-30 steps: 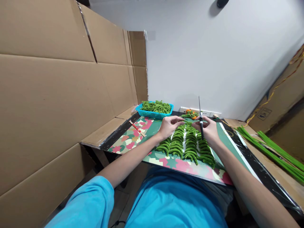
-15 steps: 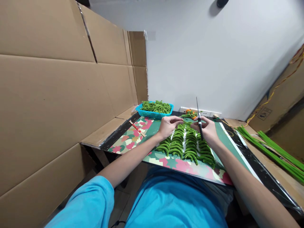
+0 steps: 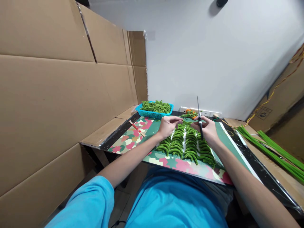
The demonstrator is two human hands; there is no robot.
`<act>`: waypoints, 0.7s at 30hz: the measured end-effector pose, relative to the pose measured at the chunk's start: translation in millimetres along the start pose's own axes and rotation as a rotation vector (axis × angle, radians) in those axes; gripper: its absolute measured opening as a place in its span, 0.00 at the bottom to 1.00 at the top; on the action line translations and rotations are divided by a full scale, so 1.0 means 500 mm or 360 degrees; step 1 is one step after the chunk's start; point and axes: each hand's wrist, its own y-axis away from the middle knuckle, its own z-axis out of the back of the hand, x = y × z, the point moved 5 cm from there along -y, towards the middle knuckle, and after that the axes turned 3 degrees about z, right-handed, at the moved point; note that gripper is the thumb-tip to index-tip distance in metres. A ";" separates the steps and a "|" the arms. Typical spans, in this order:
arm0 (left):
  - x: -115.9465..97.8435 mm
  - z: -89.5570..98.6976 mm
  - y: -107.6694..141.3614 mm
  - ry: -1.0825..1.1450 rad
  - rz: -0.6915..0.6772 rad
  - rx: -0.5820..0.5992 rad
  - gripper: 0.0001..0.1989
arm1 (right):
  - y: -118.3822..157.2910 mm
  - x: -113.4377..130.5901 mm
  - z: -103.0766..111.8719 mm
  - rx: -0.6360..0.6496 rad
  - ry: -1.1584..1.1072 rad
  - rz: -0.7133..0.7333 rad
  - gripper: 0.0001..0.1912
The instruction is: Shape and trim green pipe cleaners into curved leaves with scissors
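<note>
Over the back of the rows, my left hand point(image 3: 168, 126) is closed, thumb and fingertips pinching one end of a short green pipe cleaner piece point(image 3: 187, 122). My right hand point(image 3: 207, 129) pinches its other end. Held in the right hand too is a black-handled tool point(image 3: 200, 122) with a thin metal point aimed upward; its exact kind is unclear. Below both hands lie four-abreast rows, several in all, of curved green pipe cleaner pieces point(image 3: 177, 142), with white strips showing between them. My fingers partly hide the far ends of these rows.
A blue basket point(image 3: 152, 114) of twisted green pieces stands at the back left. Orange-and-green pieces point(image 3: 189, 112) lie by a white power strip point(image 3: 210, 113). Red-wrapped sticks point(image 3: 137, 128) rest on the patterned mat point(image 3: 128, 138). Long green pipe cleaners point(image 3: 268, 150) lie right. Cardboard point(image 3: 59, 95) walls the left.
Both hands keep nearly the same place and grip. The black-handled tool in my right hand has shifted very slightly right.
</note>
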 end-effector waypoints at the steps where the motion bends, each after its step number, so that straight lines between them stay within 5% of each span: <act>1: 0.001 0.000 -0.001 0.0006 -0.0007 0.0003 0.15 | 0.000 0.001 0.001 -0.0006 0.0006 0.0003 0.30; 21: 0.005 -0.006 -0.002 0.0061 -0.0044 0.0127 0.21 | 0.000 0.003 0.007 -0.0070 -0.0032 -0.0024 0.29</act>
